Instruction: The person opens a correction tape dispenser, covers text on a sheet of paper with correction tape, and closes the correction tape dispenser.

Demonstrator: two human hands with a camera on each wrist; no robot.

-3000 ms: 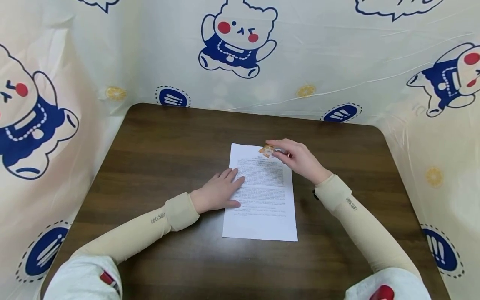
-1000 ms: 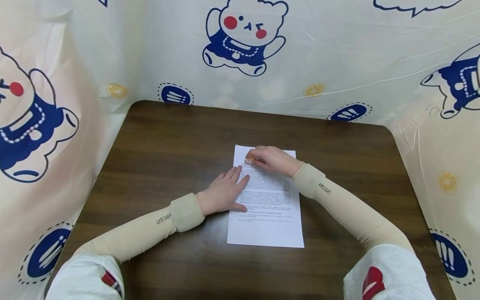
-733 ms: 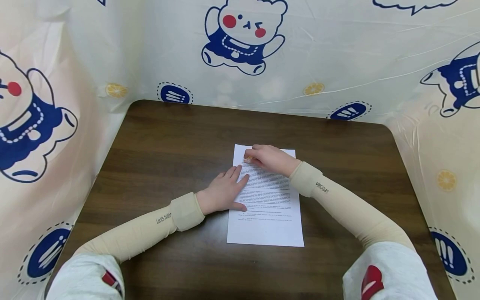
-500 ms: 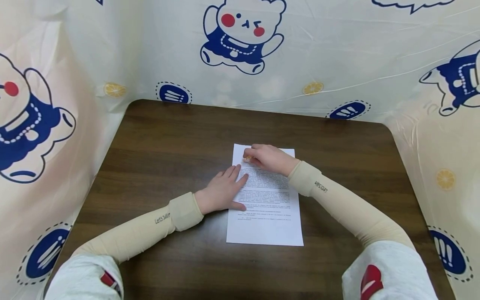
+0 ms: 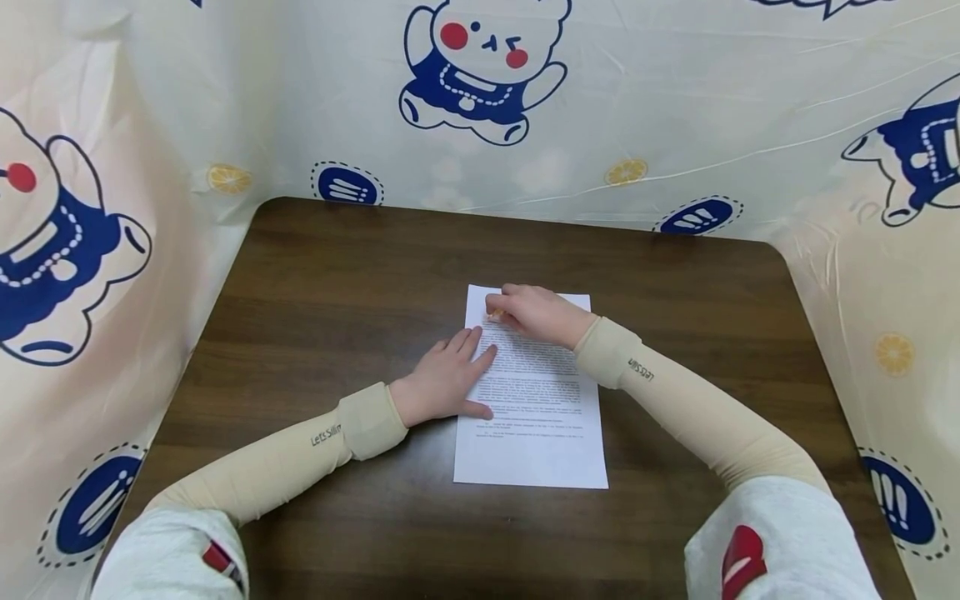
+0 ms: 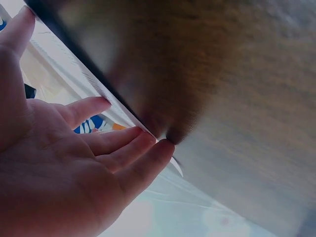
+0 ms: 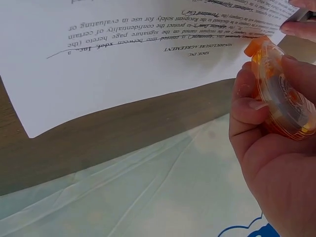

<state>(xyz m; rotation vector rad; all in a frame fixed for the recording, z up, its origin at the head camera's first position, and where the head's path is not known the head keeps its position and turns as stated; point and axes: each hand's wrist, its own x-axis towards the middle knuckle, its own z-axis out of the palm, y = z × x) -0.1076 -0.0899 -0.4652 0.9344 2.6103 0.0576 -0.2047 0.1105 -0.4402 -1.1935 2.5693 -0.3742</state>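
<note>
A printed sheet of paper (image 5: 540, 454) lies on the wooden table. My left hand (image 5: 438, 383) rests with spread fingers on its left edge. In the left wrist view, this hand's fingertips (image 6: 165, 148) are right at the sheet's edge. My right hand (image 5: 543, 317) grips an orange, see-through correction tape dispenser (image 7: 284, 98) between thumb and curled fingers. The orange tip (image 7: 256, 47) is at the upper printed lines. In the right wrist view, thin dark pen lines run through some of the words. From the head view, only a bit of the dispenser shows beyond the fingers.
The dark wooden table (image 5: 337, 283) has rounded far corners and extends around the sheet. A pale patterned curtain (image 5: 315, 75) with bear drawings hangs behind it and at both sides. Beige sleeves (image 5: 372, 421) cover both forearms.
Over three seconds, my right hand has moved left with the correction tape, from the sheet's top right to its upper left text. Lately it barely moves. My left hand stays on the left edge.
</note>
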